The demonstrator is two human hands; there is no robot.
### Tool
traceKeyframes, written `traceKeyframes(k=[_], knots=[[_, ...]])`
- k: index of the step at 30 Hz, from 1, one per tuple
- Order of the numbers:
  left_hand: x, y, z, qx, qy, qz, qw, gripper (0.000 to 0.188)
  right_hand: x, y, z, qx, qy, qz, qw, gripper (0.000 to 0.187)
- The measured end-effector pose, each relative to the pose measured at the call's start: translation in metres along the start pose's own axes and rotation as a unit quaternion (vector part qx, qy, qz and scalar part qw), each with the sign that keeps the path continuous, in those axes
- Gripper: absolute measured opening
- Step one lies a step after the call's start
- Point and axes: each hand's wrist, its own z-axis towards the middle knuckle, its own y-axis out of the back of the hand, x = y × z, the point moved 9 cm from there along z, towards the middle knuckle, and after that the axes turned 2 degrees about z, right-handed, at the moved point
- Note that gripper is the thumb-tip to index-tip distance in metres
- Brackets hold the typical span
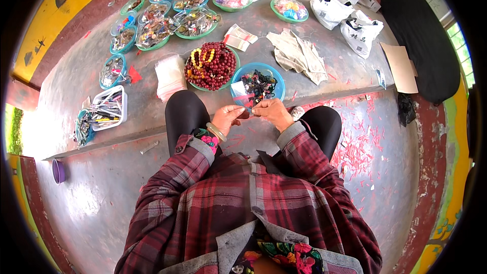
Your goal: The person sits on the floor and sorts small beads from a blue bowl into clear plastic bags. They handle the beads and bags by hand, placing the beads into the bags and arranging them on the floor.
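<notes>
left fingers (pixel 234 110), right fingers (pixel 261 107): pinching small item (pixel 248 110) | blue bowl (pixel 280 78): just beyond | red beads (pixel 219 68): in green bowl (pixel 237 61)

Red plaid shirt (pixel 223 187), black leggings (pixel 185 114)

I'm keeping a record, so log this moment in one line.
left hand, right hand: fingertips close together, anything held too small to tell | beyond: blue bowl, dark items inside | left of bowl: dark-red beads

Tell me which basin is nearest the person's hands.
The blue basin of tangled, mostly black items, just beyond the left hand and right hand. The green basin of dark red beads, like all the others, sits farther off.
</notes>
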Motion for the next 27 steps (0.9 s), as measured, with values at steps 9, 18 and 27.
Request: traceKeyframes(k=[9,18,27], knots=[[-0.0002,-0.0006,-0.0008,0.008,0.003,-0.006,1.000,0.020,0.0039,0.0023,-0.0003,-0.030,0.009,-0.032,0.999,0.012],[0.0030,-0.0021,-0.0006,0.022,0.008,-0.004,1.000,0.019,0.0013,0.0042,0.0004,-0.046,0.007,-0.052,0.998,0.013],[0.0074,-0.0037,0.0003,0.032,0.024,0.003,0.999,0.019,0.0022,-0.0002,0.0012,-0.035,0.025,-0.021,0.999,0.012]])
